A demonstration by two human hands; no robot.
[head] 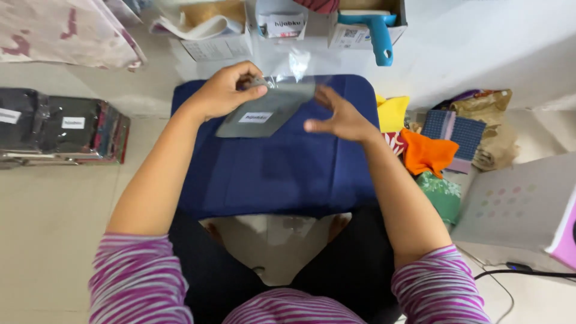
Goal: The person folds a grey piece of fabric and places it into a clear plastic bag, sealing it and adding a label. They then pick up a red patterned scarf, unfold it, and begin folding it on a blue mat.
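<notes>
A folded navy blue cloth (pixel 276 174) lies flat on the floor in front of my knees. On its far part lies a clear plastic bag (pixel 282 99) with a small white label. My left hand (pixel 225 91) pinches the bag's top edge near the cloth's far left corner. My right hand (pixel 341 117) hovers with fingers spread just right of the bag, over the cloth, holding nothing.
A stack of bagged dark cloths (pixel 57 127) sits at the left. Coloured folded fabrics, yellow (pixel 393 111), orange (pixel 427 153) and green (pixel 443 193), pile up at the right beside a white box (pixel 522 207). Cardboard boxes (pixel 219 30) and a blue tool (pixel 378 33) stand beyond the cloth.
</notes>
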